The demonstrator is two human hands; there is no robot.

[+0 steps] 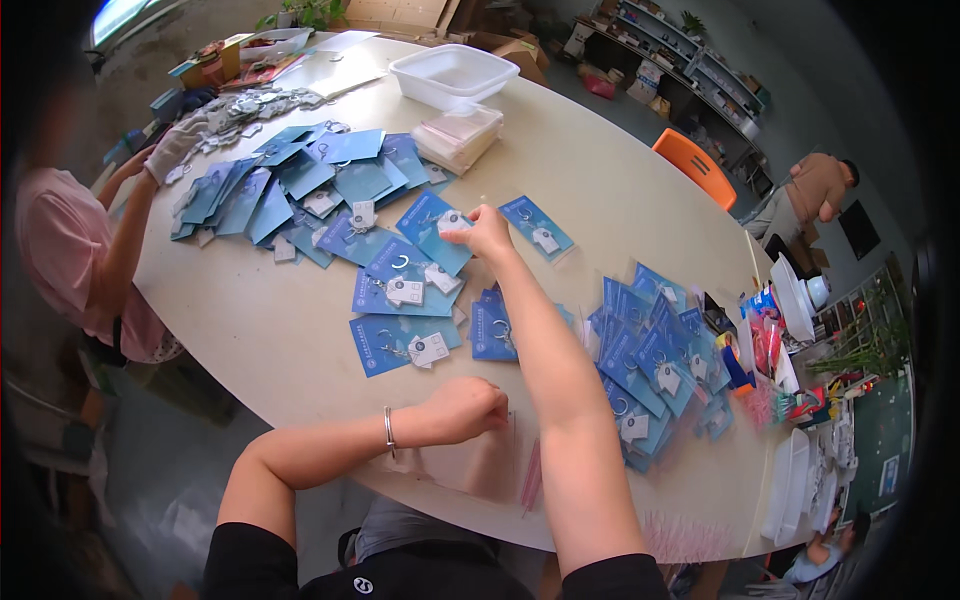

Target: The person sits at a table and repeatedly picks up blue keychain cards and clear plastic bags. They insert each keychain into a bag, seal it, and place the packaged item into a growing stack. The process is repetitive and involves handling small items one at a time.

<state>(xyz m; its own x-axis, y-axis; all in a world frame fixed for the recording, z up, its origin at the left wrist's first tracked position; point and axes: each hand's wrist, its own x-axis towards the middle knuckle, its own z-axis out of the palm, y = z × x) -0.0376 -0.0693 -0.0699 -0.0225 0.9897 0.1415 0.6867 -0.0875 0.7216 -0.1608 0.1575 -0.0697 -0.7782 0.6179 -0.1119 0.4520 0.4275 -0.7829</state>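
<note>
My right hand point(482, 232) is stretched over the middle of the table, its fingers pinched at the white shirt-shaped tag of a blue keychain card point(422, 222). Close to the table's near edge my left hand point(465, 410) is closed, with a metal bracelet at the wrist. What its fingers hold, if anything, is hidden. Under it lies a sheet of clear plastic film point(470, 468). Between the hands lie more blue cards with keyrings and white tags, among them a card point(375, 342) at the left and a partly covered one point(490, 330) beside my right forearm.
A heap of blue cards point(300, 180) lies at the far left, a pile of bagged cards point(650, 350) at the right. Behind are a stack of clear bags point(457, 138) and a white plastic tub point(452, 78). A person with a gloved hand point(178, 148) works at the left.
</note>
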